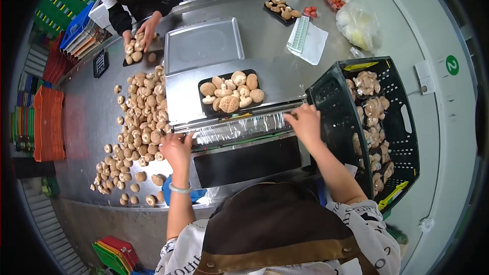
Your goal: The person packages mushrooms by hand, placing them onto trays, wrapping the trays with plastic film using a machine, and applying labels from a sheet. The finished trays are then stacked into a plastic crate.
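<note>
Clear plastic film stretches across the front of a metal wrapping machine. At the film's left end, my left hand has its fingers closed on the edge. My right hand pinches the opposite end, thumb pointing inward. Just beyond the film, a black tray filled with brown mushrooms rests on the machine's top; no film shows over it. Loose mushrooms are heaped beside my left hand.
A dark crate with packed mushrooms stands at my right. Across the steel table, a co-worker's hands hold mushrooms over a black tray. A grey metal tray, label sheets and a filled plastic bag lie farther back.
</note>
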A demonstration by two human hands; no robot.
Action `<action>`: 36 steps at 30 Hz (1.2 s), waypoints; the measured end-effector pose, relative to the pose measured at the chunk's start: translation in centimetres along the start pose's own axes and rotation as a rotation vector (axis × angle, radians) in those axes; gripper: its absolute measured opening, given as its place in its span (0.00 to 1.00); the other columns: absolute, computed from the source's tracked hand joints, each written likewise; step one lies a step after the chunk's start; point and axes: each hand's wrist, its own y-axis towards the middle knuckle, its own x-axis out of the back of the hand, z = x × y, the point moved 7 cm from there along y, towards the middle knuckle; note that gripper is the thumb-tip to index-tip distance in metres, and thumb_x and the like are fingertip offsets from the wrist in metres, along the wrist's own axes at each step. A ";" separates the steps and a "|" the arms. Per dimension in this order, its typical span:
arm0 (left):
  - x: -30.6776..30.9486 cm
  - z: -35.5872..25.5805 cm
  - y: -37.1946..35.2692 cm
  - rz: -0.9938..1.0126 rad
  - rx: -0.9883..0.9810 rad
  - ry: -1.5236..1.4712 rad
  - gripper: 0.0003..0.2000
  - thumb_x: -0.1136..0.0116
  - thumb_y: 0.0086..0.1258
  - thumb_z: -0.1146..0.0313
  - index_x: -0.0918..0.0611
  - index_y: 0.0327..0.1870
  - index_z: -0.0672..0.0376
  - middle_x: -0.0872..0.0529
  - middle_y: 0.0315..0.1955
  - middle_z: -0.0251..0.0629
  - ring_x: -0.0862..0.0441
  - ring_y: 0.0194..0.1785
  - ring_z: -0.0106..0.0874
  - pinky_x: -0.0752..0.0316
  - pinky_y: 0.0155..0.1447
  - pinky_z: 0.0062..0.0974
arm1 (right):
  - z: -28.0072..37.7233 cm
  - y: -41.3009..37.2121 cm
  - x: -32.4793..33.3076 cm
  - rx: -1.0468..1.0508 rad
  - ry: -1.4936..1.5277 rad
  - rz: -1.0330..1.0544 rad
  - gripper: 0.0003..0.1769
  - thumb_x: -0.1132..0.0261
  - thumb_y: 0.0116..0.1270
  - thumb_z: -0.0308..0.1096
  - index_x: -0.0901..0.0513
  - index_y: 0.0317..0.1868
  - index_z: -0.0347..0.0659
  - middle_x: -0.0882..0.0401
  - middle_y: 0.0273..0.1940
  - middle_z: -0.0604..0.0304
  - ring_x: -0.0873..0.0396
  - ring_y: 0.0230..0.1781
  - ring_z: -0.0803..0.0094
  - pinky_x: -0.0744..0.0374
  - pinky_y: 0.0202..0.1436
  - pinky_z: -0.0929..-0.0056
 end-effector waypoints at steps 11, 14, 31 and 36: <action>4.1 -3.1 5.2 0.851 0.326 -1.275 0.12 0.50 0.74 0.61 0.25 0.29 0.55 0.21 0.24 0.35 0.23 0.31 0.26 0.31 0.39 0.21 | 1.2 1.7 2.5 -0.072 1.587 0.547 0.13 0.45 0.73 0.37 0.29 0.31 0.41 0.28 0.24 0.61 0.31 0.26 0.73 0.34 0.30 0.76; 6.0 -5.6 10.6 0.676 0.245 -1.691 0.11 0.49 0.75 0.60 0.26 0.34 0.57 0.16 0.39 0.48 0.19 0.46 0.37 0.26 0.55 0.34 | 4.4 6.4 7.2 0.091 1.899 0.321 0.14 0.45 0.74 0.40 0.32 0.32 0.41 0.28 0.29 0.55 0.31 0.30 0.68 0.34 0.36 0.71; -10.2 -6.0 12.1 0.889 0.314 -1.049 0.15 0.48 0.75 0.62 0.20 0.45 0.67 0.19 0.34 0.29 0.27 0.38 0.20 0.29 0.46 0.21 | 7.1 14.8 -7.0 0.000 0.850 0.666 0.22 0.37 0.67 0.49 0.20 0.40 0.32 0.21 0.34 0.53 0.24 0.35 0.62 0.27 0.42 0.66; -9.0 -5.9 9.5 0.579 -0.019 -0.740 0.19 0.54 0.77 0.57 0.22 0.37 0.67 0.22 0.27 0.51 0.24 0.33 0.39 0.30 0.42 0.33 | 5.5 10.7 -7.4 0.184 0.761 0.421 0.22 0.39 0.68 0.48 0.19 0.40 0.33 0.22 0.39 0.51 0.24 0.40 0.57 0.27 0.48 0.65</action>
